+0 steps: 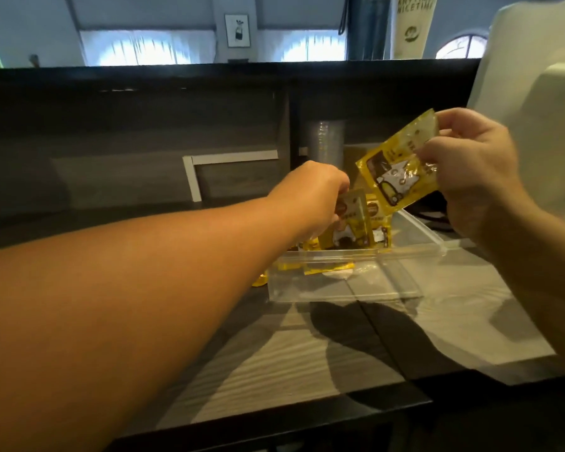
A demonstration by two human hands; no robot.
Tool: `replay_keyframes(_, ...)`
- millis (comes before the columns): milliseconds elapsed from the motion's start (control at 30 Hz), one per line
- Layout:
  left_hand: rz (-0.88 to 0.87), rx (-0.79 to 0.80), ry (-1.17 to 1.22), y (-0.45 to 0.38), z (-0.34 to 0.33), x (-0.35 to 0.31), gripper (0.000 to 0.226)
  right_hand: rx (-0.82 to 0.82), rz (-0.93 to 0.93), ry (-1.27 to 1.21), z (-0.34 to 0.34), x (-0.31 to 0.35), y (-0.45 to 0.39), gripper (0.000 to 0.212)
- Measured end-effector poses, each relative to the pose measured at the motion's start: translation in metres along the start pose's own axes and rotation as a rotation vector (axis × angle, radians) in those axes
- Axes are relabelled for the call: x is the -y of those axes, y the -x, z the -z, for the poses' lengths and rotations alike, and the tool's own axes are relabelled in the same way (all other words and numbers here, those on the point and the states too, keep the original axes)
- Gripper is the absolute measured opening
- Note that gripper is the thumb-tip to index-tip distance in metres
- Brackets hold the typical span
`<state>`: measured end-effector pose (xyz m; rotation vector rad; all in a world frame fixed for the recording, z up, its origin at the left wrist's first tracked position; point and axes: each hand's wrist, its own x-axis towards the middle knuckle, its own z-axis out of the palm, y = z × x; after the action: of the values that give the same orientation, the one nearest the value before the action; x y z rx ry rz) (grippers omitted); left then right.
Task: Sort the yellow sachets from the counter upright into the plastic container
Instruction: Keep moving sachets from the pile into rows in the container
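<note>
Blocking container (356, 256), left forearm (144, 288), cups (327, 141) perhaps

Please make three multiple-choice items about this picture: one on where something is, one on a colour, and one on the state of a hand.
1. Where is the clear rectangular plastic container?
A. on the grey wood-grain counter
B. on the floor
C. on a high shelf

2. What colour is the printed foil sachet held in the air?
A. blue
B. yellow
C. red

3. What is the right hand doing?
A. resting flat on the counter
B. hanging idle
C. pinching the raised sachet

Answers: 1 A, the container stands on the counter top. 2 B, its foil is yellow. 3 C, finger and thumb close on the sachet's edge.
</note>
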<state>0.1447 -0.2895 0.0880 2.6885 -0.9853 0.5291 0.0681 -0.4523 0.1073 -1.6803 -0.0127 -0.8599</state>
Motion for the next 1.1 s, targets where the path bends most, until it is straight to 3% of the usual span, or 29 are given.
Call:
replay_keyframes(100, -0.097, -0.05, -0.321, -0.003, -0.005, -0.001, 0.036, 0.04, 0.048, 0.099, 0.001, -0.004, -0.001, 0.024)
replay_keyframes(233, -0.102, -0.077, -0.445, -0.012, -0.01, 0.003, 0.057, 0.161, 0.035, 0.219, 0.006, -0.009, -0.006, 0.026)
replay_keyframes(400, 0.05, 0.003, -0.313, -0.015, -0.013, 0.012, 0.067, 0.339, 0.092, 0.489, 0.015, -0.011, -0.017, 0.028)
replay_keyframes(533, 0.025, -0.009, -0.267, -0.015, -0.015, 0.015, 0.053, 0.481, 0.173, 0.725, 0.012, -0.009, -0.026, 0.029)
replay_keyframes(767, 0.001, 0.026, -0.31, -0.017, -0.014, 0.014, 0.05, 0.639, 0.251, 1.0, -0.008, -0.024, -0.042, 0.025)
replay_keyframes(933, -0.002, 0.015, -0.295, -0.022, -0.018, 0.011, 0.041, 0.598, 0.284, 1.102, -0.022, -0.039, -0.04, 0.02)
replay_keyframes(1100, -0.003, 0.145, -0.195, -0.026, -0.02, 0.008, 0.068, 0.593, 0.26, 1.129, -0.025, -0.044, -0.044, 0.021)
